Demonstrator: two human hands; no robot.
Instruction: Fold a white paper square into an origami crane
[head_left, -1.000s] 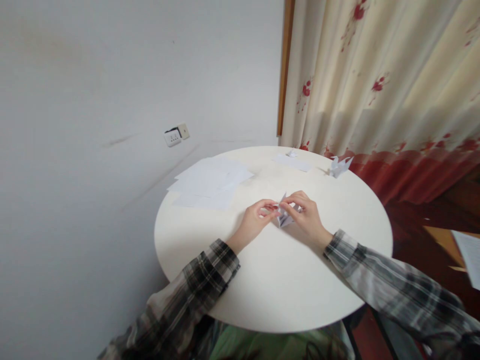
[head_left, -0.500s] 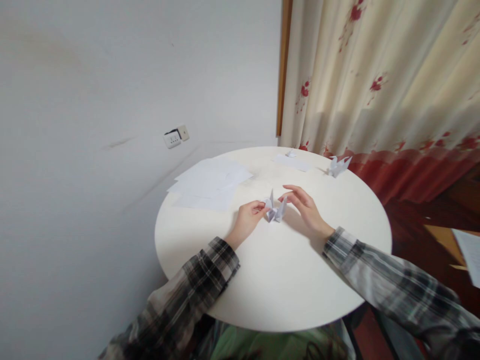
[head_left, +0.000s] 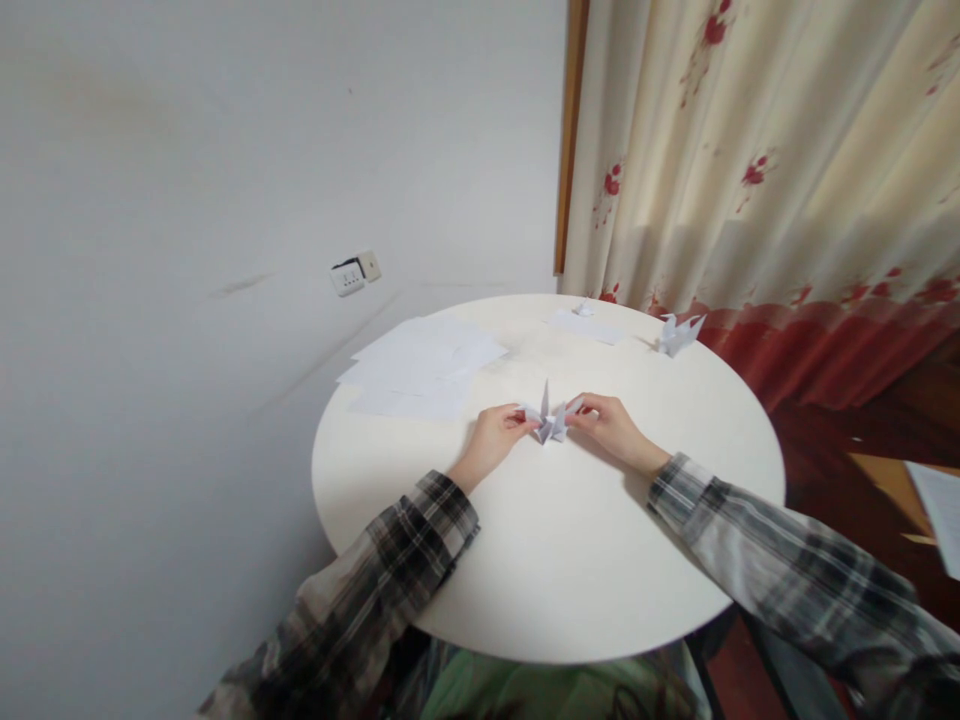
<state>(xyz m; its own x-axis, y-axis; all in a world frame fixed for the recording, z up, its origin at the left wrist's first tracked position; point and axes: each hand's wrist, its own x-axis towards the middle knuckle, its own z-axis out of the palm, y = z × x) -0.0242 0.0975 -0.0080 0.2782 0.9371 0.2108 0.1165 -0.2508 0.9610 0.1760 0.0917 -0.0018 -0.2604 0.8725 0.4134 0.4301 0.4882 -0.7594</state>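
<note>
A small white folded paper crane sits just above the middle of the round cream table. My left hand pinches its left wing. My right hand pinches its right wing. The two wings are spread out sideways and a point of the paper sticks straight up between my hands. Both forearms, in plaid sleeves, rest over the table.
A loose pile of white paper sheets lies at the table's back left. A single sheet and a tiny paper piece lie at the back. A finished paper crane stands at the back right, near the curtain.
My right hand let go of the crane, hovered open, then closed on the right wing. The wings are now pulled apart sideways. My left hand kept its hold.
</note>
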